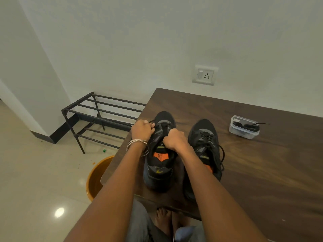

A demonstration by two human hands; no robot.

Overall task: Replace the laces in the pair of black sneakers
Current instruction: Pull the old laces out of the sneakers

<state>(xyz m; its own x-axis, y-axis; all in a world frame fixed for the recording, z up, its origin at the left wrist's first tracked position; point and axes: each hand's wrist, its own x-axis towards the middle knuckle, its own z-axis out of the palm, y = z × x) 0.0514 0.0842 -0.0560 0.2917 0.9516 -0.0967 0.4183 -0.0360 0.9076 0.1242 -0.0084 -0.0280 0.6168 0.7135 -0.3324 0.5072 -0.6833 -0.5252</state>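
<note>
Two black sneakers stand side by side on the dark wooden table (262,172), toes pointing away from me. Over the left sneaker (160,165), my left hand (142,128) pinches a black lace (153,121) near the top eyelets. My right hand (173,139) is closed on the shoe's tongue and upper, and its fingertips are hidden. The orange insole of that shoe shows behind my hands. The right sneaker (204,142) is fully laced, with its lace ends hanging loose over its right side.
A clear plastic container (243,127) with black laces in it sits on the table to the right. An orange bucket (97,177) stands on the floor by the table's left edge, and a black metal shoe rack (97,116) stands against the wall.
</note>
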